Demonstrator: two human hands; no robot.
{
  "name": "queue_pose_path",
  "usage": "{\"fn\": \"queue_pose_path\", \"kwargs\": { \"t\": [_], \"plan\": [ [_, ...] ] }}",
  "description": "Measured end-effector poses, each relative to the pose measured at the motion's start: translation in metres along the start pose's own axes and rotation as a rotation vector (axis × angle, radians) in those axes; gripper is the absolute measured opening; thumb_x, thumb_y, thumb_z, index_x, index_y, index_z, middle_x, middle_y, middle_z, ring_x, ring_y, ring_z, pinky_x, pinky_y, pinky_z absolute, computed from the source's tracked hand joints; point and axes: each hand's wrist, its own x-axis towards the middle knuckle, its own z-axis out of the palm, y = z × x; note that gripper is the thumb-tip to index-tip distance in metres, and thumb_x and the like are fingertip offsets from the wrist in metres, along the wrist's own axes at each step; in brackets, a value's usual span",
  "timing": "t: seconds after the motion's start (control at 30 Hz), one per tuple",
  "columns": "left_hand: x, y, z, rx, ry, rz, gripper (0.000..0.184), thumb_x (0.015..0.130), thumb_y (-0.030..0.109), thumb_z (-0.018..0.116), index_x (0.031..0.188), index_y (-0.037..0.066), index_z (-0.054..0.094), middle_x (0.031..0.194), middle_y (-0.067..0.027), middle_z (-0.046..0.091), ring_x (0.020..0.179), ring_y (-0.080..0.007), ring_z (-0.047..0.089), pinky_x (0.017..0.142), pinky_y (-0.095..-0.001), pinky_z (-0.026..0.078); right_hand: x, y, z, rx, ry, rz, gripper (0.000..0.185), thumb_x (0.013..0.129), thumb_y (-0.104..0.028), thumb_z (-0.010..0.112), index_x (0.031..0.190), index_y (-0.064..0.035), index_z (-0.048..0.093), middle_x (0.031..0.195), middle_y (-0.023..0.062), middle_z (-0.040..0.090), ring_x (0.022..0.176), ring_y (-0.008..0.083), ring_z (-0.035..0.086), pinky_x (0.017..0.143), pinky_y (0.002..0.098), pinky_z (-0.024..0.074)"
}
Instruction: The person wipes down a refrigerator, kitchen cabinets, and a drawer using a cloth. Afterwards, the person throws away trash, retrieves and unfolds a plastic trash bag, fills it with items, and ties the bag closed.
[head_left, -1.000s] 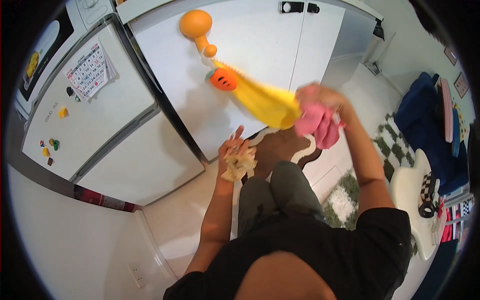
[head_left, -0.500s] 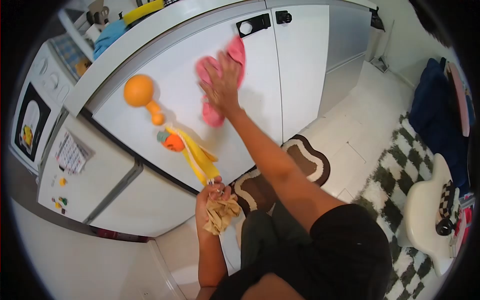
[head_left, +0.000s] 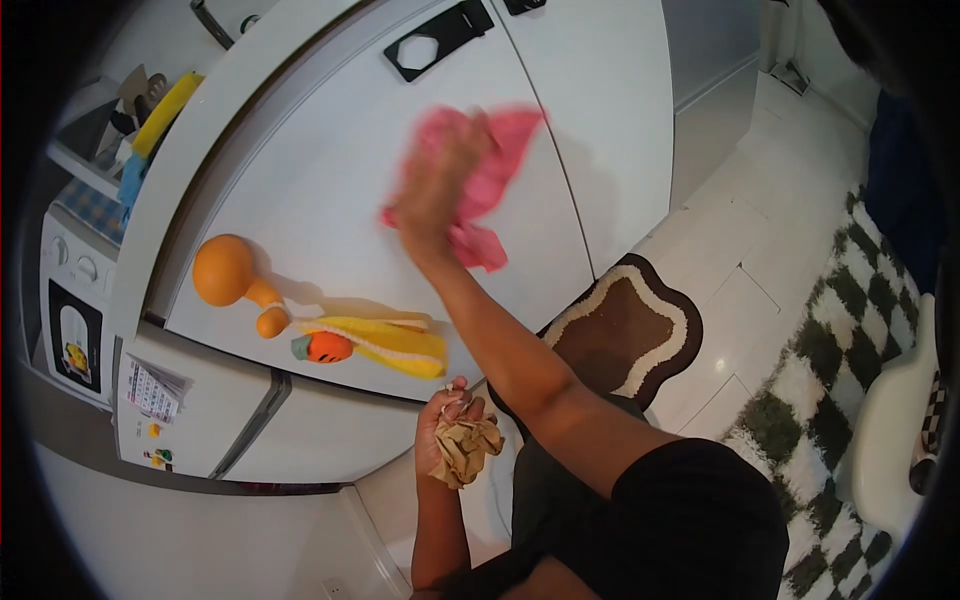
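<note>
1. The right hand was over the pink cloth, against the white door. Motion blurred it: the fingers appeared to cover part of the cloth, but I could not tell how wide they stood or whether they gripped it.
2. The pink cloth was bunched and creased, with loose parts reaching out past the hand on both sides. One corner came up to the seam beside the next door.
3. The left hand was closed around the crumpled brown paper, its fingers curled and the paper bulging out below them. It was near the end of the yellow cloth; whether they touched, I could not tell.
4. The yellow cloth hung from the orange holder on the white door. The orange toy, with its green top, was against that cloth.
5. The black latch was on the white door, apart from the pink cloth.
6. The brown mat lay on the floor, partly behind the right arm. The checkered rug was beyond it.
</note>
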Motion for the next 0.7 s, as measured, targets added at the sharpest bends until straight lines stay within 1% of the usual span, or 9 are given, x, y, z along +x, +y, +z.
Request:
{"fn": "queue_pose_path", "kwargs": {
  "t": [0.17,0.2,0.23,0.3,0.33,0.4,0.47,0.57,0.7],
  "plan": [
    [0.030,0.002,0.002,-0.047,-0.045,-0.026,0.013,0.082,0.012,0.051,0.093,0.010,0.056,0.055,0.0078,0.041,0.060,-0.0115,0.040,0.061,-0.0327,0.038,-0.020,0.023,-0.029,-0.017,-0.215,0.020,0.041,0.085,-0.007,0.040,0.123,0.0052,0.039,0.137,0.0302,0.023,0.128,0.0483,0.020,0.107,0.0490,0.0160],
    [0.034,0.002,0.000,-0.034,-0.050,-0.050,0.012,0.081,0.012,0.051,0.092,0.010,0.056,0.055,0.0077,0.041,0.060,-0.0114,0.040,0.061,-0.0326,0.038,-0.046,0.051,-0.046,-0.044,-0.169,0.074,0.042,0.084,-0.010,0.041,0.123,0.0045,0.038,0.135,0.0270,0.028,0.116,0.0386,0.038,0.097,0.0451,0.0343],
    [0.035,0.002,0.001,-0.037,-0.039,-0.044,0.012,0.081,0.012,0.051,0.092,0.010,0.056,0.055,0.0077,0.041,0.060,-0.0114,0.040,0.061,-0.0326,0.038,-0.054,0.039,-0.074,0.332,-0.148,0.766,0.046,0.083,-0.011,0.042,0.126,0.0028,0.036,0.137,0.0220,0.027,0.098,0.0260,0.047,0.076,0.0353,0.0471],
    [0.038,0.002,0.006,0.006,0.016,0.009,0.012,0.081,0.012,0.051,0.092,0.011,0.056,0.055,0.0081,0.040,0.059,-0.0113,0.039,0.061,-0.0325,0.037,-0.103,0.079,-0.111,0.224,-0.137,0.849,0.057,0.085,-0.004,0.037,0.138,0.0005,0.016,0.144,0.0178,0.012,0.094,0.0214,0.046,0.069,0.0256,0.0473],
    [0.038,0.001,0.010,0.005,0.031,0.008,0.012,0.081,0.012,0.051,0.092,0.011,0.056,0.055,0.0081,0.040,0.059,-0.0113,0.039,0.061,-0.0325,0.037,-0.124,0.101,-0.117,-0.171,-0.110,0.477,0.060,0.085,0.001,0.033,0.140,0.0017,0.007,0.145,0.0181,0.008,0.113,0.0248,0.039,0.086,0.0303,0.0429],
    [0.036,0.001,0.018,-0.014,0.038,0.005,0.012,0.081,0.012,0.051,0.093,0.011,0.056,0.054,0.0088,0.040,0.059,-0.0111,0.039,0.061,-0.0321,0.037,-0.121,0.093,-0.093,-0.098,0.070,0.435,0.067,0.084,0.006,0.034,0.142,-0.0011,0.002,0.146,0.0184,0.009,0.128,0.0260,0.027,0.105,0.0341,0.0249],
    [0.034,0.001,0.022,-0.025,0.049,-0.009,0.013,0.081,0.013,0.051,0.094,0.011,0.056,0.053,0.0093,0.039,0.059,-0.0108,0.038,0.062,-0.0317,0.037,-0.087,0.071,-0.055,-0.179,-0.041,0.231,0.065,0.086,0.005,0.034,0.142,-0.0007,0.001,0.148,0.0153,0.003,0.129,0.0263,0.024,0.106,0.0355,0.0207],
    [0.037,0.002,0.020,-0.101,0.039,0.021,0.014,0.079,0.009,0.054,0.093,0.008,0.054,0.055,0.0058,0.039,0.060,-0.0135,0.039,0.058,-0.0310,0.037,0.000,0.006,-0.005,-0.121,-0.090,-0.013,0.045,0.081,0.003,0.043,0.126,0.0044,0.034,0.140,0.0328,0.016,0.131,0.0498,0.012,0.107,0.0549,0.0121],
    [0.055,0.003,0.011,-0.090,0.053,0.015,0.011,0.080,0.010,0.053,0.091,0.009,0.056,0.052,0.0065,0.039,0.060,-0.0128,0.039,0.059,-0.0321,0.038,0.014,0.029,-0.012,-0.022,-0.115,-0.197,0.056,0.071,-0.012,0.064,0.124,-0.0036,0.049,0.139,0.0288,0.024,0.127,0.0461,0.022,0.103,0.0527,0.0194]
  ]
}}
